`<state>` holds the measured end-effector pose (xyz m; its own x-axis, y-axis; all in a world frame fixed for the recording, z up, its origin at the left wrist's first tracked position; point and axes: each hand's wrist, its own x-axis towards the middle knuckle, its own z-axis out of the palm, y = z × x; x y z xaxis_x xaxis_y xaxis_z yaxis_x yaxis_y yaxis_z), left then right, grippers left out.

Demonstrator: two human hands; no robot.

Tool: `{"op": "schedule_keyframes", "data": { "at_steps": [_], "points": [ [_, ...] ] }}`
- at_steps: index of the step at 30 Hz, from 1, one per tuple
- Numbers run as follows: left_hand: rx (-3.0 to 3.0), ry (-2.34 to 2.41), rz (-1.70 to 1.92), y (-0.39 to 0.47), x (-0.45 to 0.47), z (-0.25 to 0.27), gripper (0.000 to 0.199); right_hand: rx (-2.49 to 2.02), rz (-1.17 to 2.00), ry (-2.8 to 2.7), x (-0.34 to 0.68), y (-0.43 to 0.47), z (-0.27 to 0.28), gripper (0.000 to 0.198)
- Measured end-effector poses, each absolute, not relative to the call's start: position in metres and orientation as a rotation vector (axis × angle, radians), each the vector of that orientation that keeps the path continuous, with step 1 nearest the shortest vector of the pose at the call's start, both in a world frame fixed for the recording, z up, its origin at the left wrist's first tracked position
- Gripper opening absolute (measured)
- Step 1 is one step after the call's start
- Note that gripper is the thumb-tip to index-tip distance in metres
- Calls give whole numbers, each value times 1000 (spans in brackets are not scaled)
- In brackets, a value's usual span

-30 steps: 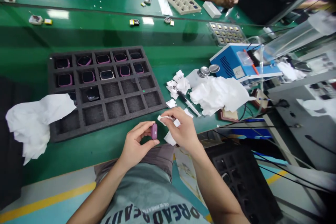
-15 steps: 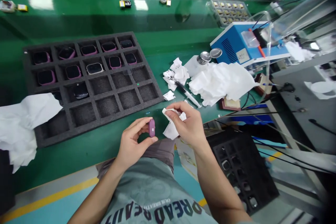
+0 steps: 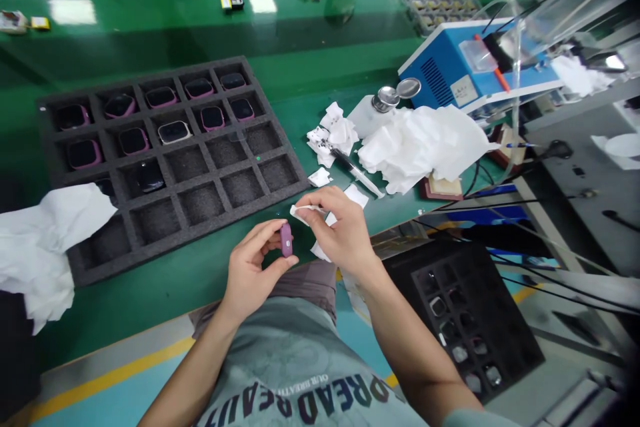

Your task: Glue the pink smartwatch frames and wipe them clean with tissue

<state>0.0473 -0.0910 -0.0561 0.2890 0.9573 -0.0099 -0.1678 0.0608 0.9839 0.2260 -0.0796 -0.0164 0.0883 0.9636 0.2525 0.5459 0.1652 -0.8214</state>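
Between the thumb and fingers of my left hand a small purple watch case stands on edge, its narrow side towards me. My right hand pinches a folded white wipe close by on the right, apart from the case. Part of the wipe hangs below the fingers. Behind my hands lies a black foam tray with square pockets, several holding dark-faced watches, mostly purple-rimmed. A syringe with dark contents rests beyond my right hand, beside stained crumpled wipes.
White cloths lie in a heap at the right and over the tray's left corner. A blue machine stands behind an open round tin. Lower right, a second black tray holds more watches. Cables hang near the bench edge.
My right hand has moved left with the wipe, closer to the purple watch case. A white piece now shows behind that hand. My left hand has barely moved.
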Motion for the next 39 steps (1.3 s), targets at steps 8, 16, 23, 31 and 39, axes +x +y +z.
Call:
{"op": "schedule_keyframes", "data": {
  "at_steps": [8, 16, 23, 31, 39],
  "points": [
    [1147, 879, 1056, -92, 47, -58, 53, -1357, 725, -1651, 221, -111, -13, 12],
    [1164, 854, 1082, -93, 47, -63, 57, -1438, 590, -1560, 204, -89, -16, 16],
    [1087, 881, 1060, -93, 49, -58, 57, -1491, 675, -1382, 220, -98, -12, 9],
    [1125, 928, 1034, -91, 49, -57, 52, -1367, 589, -1780, 209, -110, -15, 17],
    [992, 913, 991, -92, 50, -56, 59, -1382, 621, -1706, 229, -95, -11, 13]
  ]
}}
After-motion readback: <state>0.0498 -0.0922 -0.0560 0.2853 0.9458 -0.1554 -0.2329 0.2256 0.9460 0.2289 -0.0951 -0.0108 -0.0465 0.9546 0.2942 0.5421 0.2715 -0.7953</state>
